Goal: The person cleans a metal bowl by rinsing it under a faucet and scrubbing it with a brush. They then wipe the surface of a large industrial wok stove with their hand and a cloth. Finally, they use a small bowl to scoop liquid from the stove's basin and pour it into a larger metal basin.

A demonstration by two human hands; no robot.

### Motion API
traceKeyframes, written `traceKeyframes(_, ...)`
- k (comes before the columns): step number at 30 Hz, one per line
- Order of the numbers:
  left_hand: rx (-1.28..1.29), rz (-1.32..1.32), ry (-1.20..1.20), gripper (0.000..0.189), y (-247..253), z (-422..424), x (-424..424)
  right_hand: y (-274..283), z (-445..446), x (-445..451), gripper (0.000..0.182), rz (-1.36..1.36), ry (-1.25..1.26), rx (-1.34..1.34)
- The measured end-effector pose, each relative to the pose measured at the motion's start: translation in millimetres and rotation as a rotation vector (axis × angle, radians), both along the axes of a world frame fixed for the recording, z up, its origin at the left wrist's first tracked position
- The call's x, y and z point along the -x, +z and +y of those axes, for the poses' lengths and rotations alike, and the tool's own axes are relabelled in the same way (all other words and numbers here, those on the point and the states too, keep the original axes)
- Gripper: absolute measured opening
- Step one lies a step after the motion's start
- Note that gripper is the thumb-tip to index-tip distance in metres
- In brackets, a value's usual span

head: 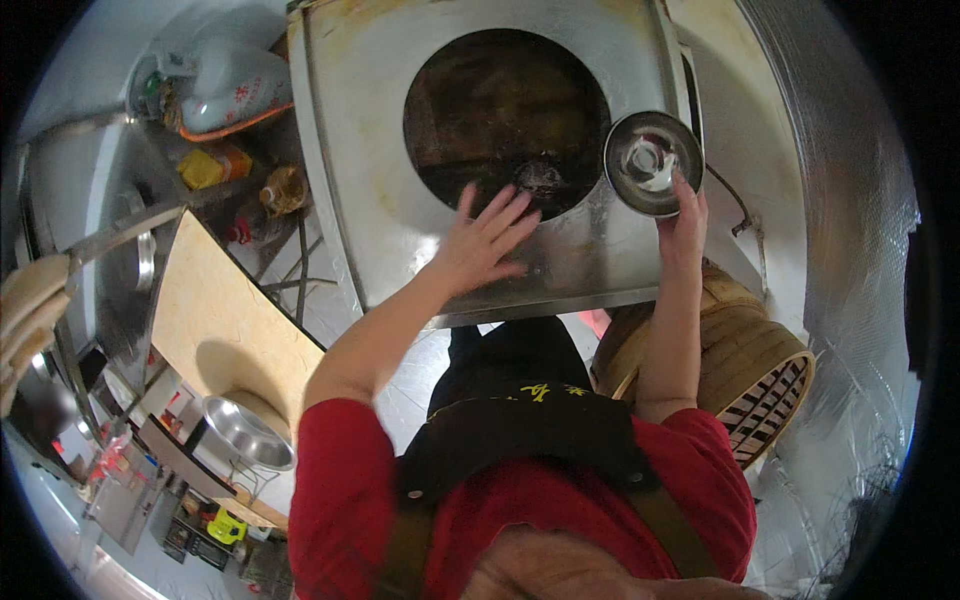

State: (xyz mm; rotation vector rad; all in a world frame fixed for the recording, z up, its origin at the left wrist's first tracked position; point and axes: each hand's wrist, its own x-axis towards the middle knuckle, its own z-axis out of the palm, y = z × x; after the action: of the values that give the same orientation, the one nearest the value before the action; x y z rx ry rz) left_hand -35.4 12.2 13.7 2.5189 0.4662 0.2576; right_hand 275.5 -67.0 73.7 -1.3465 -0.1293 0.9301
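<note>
My right hand [684,214] grips the near rim of a small round stainless steel bowl [630,176], thumb over the edge. The bowl tilts so its shiny inside faces me; a bright patch in it may be glare or some contents. My left hand [491,244] is spread, palm down and slightly blurred, over the near edge of a large round opening [502,112]. That opening is cut in a metal-topped stove or steamer cabinet [352,150]. Its inside is dark, with a pale speckled patch near my left fingertips. Whether those fingers touch the metal top, I cannot tell.
Bamboo steamer baskets [739,337] lie on their sides at my right. Left of me stands a pale board-topped table [217,300] with a metal basin [251,431]. Behind it are a large plastic jug [232,86] and a yellow packet [214,166]. Foil-like sheeting [847,187] covers the right wall.
</note>
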Motion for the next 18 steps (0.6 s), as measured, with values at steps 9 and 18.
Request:
traceKeyframes(9,-0.009,0.124,-0.045,0.089,-7.5,-44.8,-54.3,1.7,5.4,-30.5,0.034,-0.008,-0.162,-0.006)
traceKeyframes(18,0.28,-0.239,-0.496,0.087,-24.2,-143.8,-183.3,25.2,10.6,-56.3,0.034,-0.036,-0.311,-0.039)
